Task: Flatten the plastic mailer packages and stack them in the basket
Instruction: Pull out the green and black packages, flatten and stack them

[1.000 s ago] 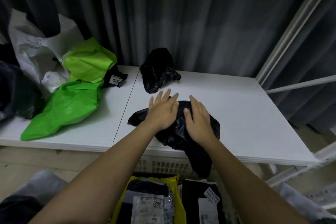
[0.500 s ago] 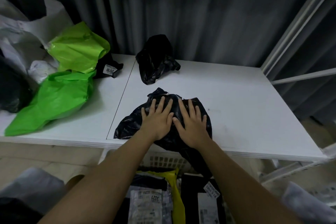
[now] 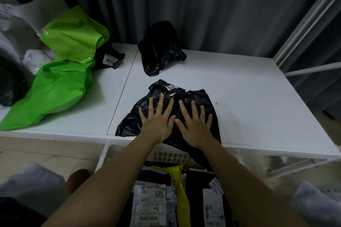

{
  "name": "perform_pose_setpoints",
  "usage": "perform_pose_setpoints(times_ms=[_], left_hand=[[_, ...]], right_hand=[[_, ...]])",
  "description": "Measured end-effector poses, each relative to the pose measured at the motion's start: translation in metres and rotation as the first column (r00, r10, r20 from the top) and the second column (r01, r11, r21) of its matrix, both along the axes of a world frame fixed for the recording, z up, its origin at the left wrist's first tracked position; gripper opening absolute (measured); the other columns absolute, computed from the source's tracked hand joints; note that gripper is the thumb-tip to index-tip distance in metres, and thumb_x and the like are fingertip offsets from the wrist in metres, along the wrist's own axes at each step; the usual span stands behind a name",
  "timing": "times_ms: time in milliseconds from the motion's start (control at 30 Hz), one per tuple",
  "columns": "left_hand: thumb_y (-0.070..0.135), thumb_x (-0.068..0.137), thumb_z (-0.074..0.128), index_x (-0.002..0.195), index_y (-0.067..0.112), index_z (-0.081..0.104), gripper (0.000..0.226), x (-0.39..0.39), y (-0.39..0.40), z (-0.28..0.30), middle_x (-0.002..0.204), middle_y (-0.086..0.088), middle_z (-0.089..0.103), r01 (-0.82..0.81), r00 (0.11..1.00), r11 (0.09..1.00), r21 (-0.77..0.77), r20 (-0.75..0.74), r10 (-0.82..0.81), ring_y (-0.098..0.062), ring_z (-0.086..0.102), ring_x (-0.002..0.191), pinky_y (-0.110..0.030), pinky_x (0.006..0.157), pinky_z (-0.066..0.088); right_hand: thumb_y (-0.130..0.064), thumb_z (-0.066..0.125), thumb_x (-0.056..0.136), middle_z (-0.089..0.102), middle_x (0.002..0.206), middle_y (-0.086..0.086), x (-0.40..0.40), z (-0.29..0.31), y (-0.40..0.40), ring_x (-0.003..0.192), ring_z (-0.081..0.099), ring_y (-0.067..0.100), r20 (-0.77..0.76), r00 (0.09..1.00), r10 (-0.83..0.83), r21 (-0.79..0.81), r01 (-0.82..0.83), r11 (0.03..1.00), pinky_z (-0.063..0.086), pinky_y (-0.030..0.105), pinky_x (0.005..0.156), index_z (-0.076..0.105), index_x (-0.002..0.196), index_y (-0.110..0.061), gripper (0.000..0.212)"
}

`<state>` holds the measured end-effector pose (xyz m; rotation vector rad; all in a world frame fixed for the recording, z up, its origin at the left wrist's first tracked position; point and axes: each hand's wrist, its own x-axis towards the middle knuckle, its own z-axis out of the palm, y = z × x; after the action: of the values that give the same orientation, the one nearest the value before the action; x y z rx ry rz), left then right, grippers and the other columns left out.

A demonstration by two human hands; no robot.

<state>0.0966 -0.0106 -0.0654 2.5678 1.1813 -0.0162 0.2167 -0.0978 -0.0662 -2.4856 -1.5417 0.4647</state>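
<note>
A crumpled black plastic mailer (image 3: pixel 191 96) lies at the near edge of the white table (image 3: pixel 249 108), one corner hanging over the edge. My left hand (image 3: pixel 156 121) and my right hand (image 3: pixel 195 127) press flat on it side by side, fingers straight and spread. Below the table edge stands a white perforated basket (image 3: pixel 166 156) holding flattened mailers, black and yellow ones with white labels (image 3: pixel 153 202). Another black mailer (image 3: pixel 160 51) sits bunched up at the back of the table.
Two bright green mailers (image 3: pixel 55 88) (image 3: pixel 73 35) lie on the left table part, with white bags (image 3: pixel 20 24) behind and a small black labelled packet (image 3: pixel 108 59). Dark curtains hang behind. A white metal frame (image 3: pixel 304 24) rises on the right.
Both hands have slid forward over the black mailer with fingers spreading wider, and the mailer lies flatter and broader. The view has tilted down a little.
</note>
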Motion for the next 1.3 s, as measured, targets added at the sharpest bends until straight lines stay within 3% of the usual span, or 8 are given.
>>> perform_pose_setpoints(times_ms=[467, 1100, 1200, 1300], left_hand=[[0.052, 0.100, 0.012, 0.149, 0.039, -0.014, 0.057, 0.002, 0.001, -0.012, 0.156, 0.007, -0.026, -0.033, 0.999, 0.999, 0.027, -0.042, 0.034, -0.028, -0.024, 0.144, -0.064, 0.109, -0.014], [0.049, 0.100, 0.013, 0.151, 0.037, -0.010, 0.057, 0.003, 0.001, -0.010, 0.159, 0.005, -0.019, -0.041, 0.995, 0.999, 0.002, -0.090, 0.041, -0.028, -0.024, 0.144, -0.063, 0.110, -0.015], [0.050, 0.101, 0.013, 0.151, 0.037, -0.010, 0.057, 0.001, -0.001, -0.011, 0.159, 0.005, -0.019, -0.037, 0.995, 0.999, 0.018, -0.090, 0.039, -0.028, -0.023, 0.144, -0.063, 0.110, -0.014], [0.050, 0.100, 0.011, 0.150, 0.036, -0.013, 0.057, 0.000, -0.001, -0.012, 0.159, 0.005, -0.020, -0.028, 0.996, 0.998, 0.050, -0.082, 0.032, -0.029, -0.022, 0.145, -0.064, 0.111, -0.012]], right_hand=[[-0.061, 0.010, 0.097, -0.019, 0.160, 0.001, -0.002, -0.008, 0.004, 0.144, -0.023, 0.035, 0.110, 0.994, 0.005, -0.083, 0.004, 0.997, -0.015, 0.059, 0.111, -0.018, 0.144, -0.051, 0.056], [-0.063, 0.011, 0.096, -0.025, 0.158, 0.000, 0.001, 0.001, 0.008, 0.142, -0.028, 0.035, 0.036, 0.999, 0.029, -0.214, -0.021, 0.977, -0.015, 0.060, 0.112, -0.014, 0.145, -0.052, 0.056], [-0.063, 0.022, 0.096, -0.013, 0.161, 0.003, 0.008, 0.014, 0.012, 0.145, -0.015, 0.037, 0.011, 0.997, 0.070, -0.259, -0.065, 0.964, -0.006, 0.058, 0.114, -0.002, 0.149, -0.050, 0.059], [-0.057, 0.039, 0.095, 0.016, 0.155, 0.004, 0.023, 0.029, 0.020, 0.141, 0.011, 0.032, -0.026, 0.999, 0.028, -0.069, -0.030, 0.997, 0.012, 0.050, 0.114, 0.034, 0.141, -0.042, 0.049]])
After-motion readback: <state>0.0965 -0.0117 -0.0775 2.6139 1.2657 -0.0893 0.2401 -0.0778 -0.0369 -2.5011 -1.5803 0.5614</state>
